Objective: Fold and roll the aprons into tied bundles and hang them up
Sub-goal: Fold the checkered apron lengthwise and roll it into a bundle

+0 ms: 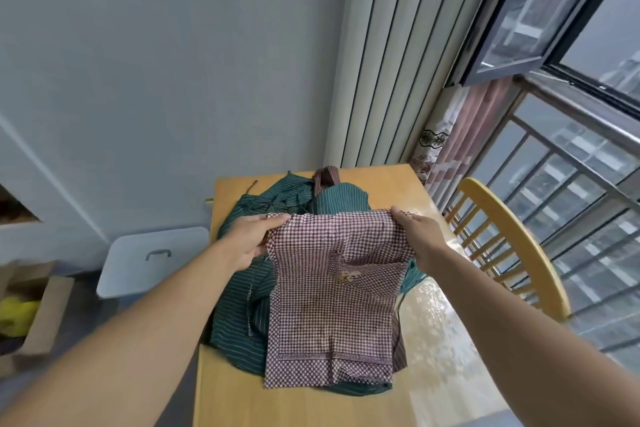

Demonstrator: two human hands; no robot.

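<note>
Checked apron [332, 302] held up by its top edge, lower part draped over green striped aprons [239, 308] on wooden bench [377, 180]. Left hand [247, 241] pinching top left corner, right hand [420, 237] pinching top right. Yellow chair [512, 243] beside bench.

Both bare forearms reach forward from the lower corners, converging toward the middle. The left hand [247, 241] and right hand [420, 239] are level and well apart, each with fingers curled and thumb on top, pinching the maroon-and-white checked cloth apron [332, 308].
</note>
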